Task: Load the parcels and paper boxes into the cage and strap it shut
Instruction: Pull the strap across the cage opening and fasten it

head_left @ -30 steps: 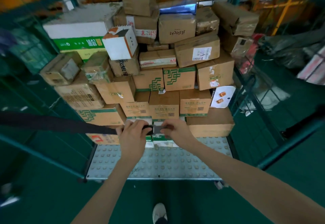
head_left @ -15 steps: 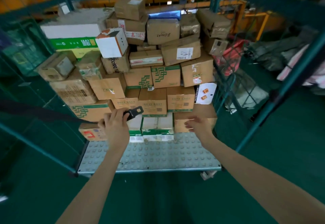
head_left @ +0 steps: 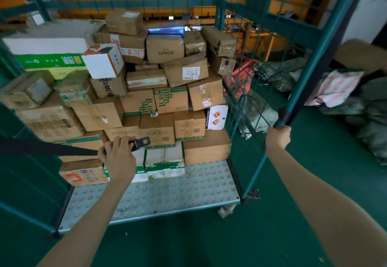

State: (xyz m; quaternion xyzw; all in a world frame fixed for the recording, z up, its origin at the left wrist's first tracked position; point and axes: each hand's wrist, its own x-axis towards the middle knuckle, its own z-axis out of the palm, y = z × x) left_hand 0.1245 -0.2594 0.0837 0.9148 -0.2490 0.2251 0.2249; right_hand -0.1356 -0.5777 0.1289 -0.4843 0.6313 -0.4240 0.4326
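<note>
Left hand [head_left: 120, 155]: fingers curled tight round the black strap [head_left: 48, 147], knuckles up, thumb tucked on the near side. The strap's buckle [head_left: 140, 142] sticks out to the right past the fingers. The webbing runs taut from the fist to the left edge of view. Wrist straight; bare forearm reaches up from the near left.

Right hand [head_left: 278, 138]: fingers closed in a fist round the front post [head_left: 257, 168] of the cage's right side panel, back of the hand towards the camera. A second dark strap [head_left: 326, 57] lies along the post above the fist; whether the fingers also hold it cannot be told. Arm extended, bare forearm entering from the near right.

Cage [head_left: 236, 15]: teal wire mesh on the left, far and right sides, near side open. Studded grey floor plate [head_left: 167, 191], near half bare.

Parcels [head_left: 165, 99]: brown cardboard boxes stacked on the far half of the floor plate. A white box [head_left: 103, 61] sits tilted at upper left.

Outside the cage, right: grey-green sacks [head_left: 282, 78] on the green floor [head_left: 188, 241].
</note>
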